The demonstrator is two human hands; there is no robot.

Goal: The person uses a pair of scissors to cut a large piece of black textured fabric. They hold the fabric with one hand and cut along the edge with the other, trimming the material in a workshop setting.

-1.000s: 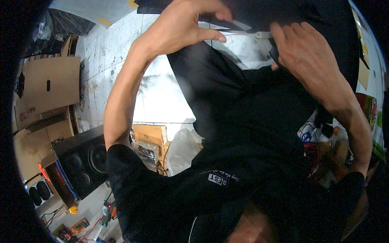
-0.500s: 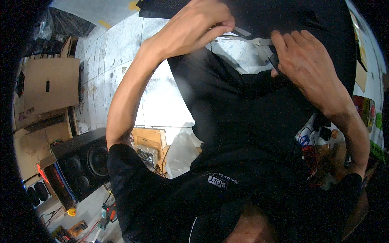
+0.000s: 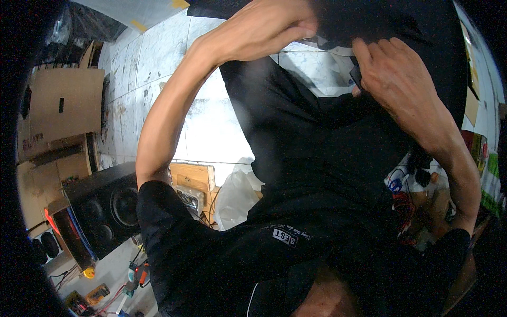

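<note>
At the top of the view my right hand (image 3: pixel 391 74) is closed around the dark handle of what looks like a pair of scissors (image 3: pixel 340 51). Their pale metal part points left, toward my left hand (image 3: pixel 282 26). That hand is closed too, thumb against fingers, at the edge of a black cloth (image 3: pixel 364 18) spread beyond both hands. The fingertips and the blade tips are partly hidden by the left hand and by shadow. My legs in black trousers (image 3: pixel 285 105) lie below the hands.
White tiles (image 3: pixel 211 127) cover the floor at left. A cardboard box (image 3: pixel 63 105), a black speaker (image 3: pixel 103 208) and tools with cables (image 3: pixel 134 274) stand or lie on the left. A plastic bag (image 3: pixel 235 201) rests by my left side, red wires (image 3: pixel 404 206) by my right.
My left hand has shifted slightly right and up, closer to the scissors, and now covers more of the blades. My right hand has hardly moved.
</note>
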